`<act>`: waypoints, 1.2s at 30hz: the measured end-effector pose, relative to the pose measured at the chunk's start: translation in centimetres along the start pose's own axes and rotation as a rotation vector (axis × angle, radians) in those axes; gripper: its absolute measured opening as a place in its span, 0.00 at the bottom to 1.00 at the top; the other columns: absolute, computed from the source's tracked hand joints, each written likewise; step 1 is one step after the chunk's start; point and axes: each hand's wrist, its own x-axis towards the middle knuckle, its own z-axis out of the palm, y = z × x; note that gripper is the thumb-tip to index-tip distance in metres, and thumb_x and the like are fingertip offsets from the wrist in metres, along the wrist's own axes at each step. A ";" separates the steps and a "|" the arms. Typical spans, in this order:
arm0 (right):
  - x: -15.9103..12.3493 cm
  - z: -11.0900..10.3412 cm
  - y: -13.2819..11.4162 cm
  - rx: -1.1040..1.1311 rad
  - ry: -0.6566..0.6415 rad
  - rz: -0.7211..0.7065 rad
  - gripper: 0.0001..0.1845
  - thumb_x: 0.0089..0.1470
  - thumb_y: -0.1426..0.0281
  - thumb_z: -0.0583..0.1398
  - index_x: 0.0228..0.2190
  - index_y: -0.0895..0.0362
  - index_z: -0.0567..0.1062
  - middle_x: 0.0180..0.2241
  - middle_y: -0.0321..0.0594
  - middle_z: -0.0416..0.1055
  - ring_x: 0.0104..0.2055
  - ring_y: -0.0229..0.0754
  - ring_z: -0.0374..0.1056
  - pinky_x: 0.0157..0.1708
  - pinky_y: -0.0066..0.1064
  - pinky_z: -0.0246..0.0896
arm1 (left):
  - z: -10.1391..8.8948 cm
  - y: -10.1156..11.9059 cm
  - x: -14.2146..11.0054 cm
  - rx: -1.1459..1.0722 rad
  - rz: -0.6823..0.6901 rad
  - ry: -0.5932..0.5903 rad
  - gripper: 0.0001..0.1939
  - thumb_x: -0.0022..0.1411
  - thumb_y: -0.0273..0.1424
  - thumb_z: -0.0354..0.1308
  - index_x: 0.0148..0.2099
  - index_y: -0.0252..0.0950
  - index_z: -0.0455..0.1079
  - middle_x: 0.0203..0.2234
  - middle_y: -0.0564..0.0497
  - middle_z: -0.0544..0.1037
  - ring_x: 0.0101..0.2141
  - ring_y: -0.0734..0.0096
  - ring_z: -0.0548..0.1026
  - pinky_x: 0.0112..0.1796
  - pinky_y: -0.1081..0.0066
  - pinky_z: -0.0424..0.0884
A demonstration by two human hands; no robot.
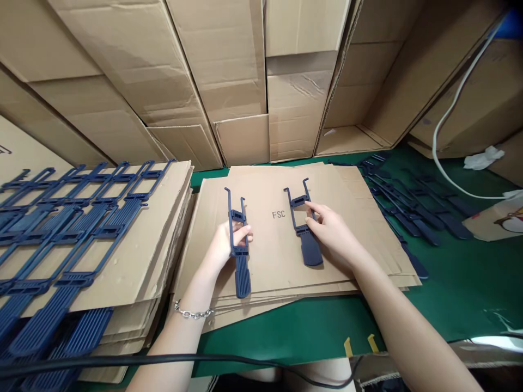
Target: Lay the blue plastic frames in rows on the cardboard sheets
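Note:
My left hand (223, 242) is closed around a dark blue plastic bracket (243, 275), its ribbed, paddle-like end pointing towards me and its two hooked prongs pointing away. That bracket is tilted, apparently raised a little off the cardboard. To its right, a second dark blue bracket (311, 251) shows a smooth paddle end. My right hand (333, 231) pinches its right rail between thumb and fingers, near the crossbar. Whether this one rests on the cardboard, I cannot tell. Between the two brackets the cardboard sheet (269, 261) bears the printed letters FSC.
Rows of similar brackets (110, 231) lie on a cardboard stack (159, 245) at left. More loose pieces (417, 218) lie on the green table (461, 283) at right. Cardboard boxes (241, 65) wall the back. A black cable (163, 359) crosses the front; a white cable (441, 125) hangs right.

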 end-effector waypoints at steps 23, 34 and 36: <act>-1.2 -0.8 -1.0 -0.248 -0.153 -0.215 0.12 0.54 0.67 0.47 0.31 0.57 0.68 0.36 0.43 0.62 0.38 0.40 0.61 0.38 0.31 0.58 | -0.1 2.9 -6.4 1.024 0.202 -0.151 0.27 0.55 0.44 0.46 0.55 0.40 0.60 0.55 0.45 0.60 0.54 0.53 0.58 0.50 0.51 0.55; -2.1 -0.9 -0.9 -0.256 -0.281 -0.147 0.31 0.48 0.56 0.54 0.52 0.56 0.57 0.49 0.50 0.58 0.49 0.49 0.58 0.43 0.37 0.55 | -0.3 0.9 -5.2 1.264 0.059 -0.222 0.39 0.53 0.54 0.40 0.62 0.42 0.40 0.60 0.46 0.39 0.58 0.44 0.31 0.47 0.38 0.45; -2.2 -1.4 -1.2 -0.287 -0.270 -0.080 0.27 0.50 0.57 0.52 0.50 0.55 0.59 0.40 0.47 0.66 0.40 0.48 0.64 0.34 0.34 0.58 | 0.1 1.1 -5.7 1.258 0.068 -0.263 0.38 0.54 0.53 0.42 0.62 0.41 0.41 0.60 0.46 0.40 0.58 0.45 0.33 0.48 0.41 0.47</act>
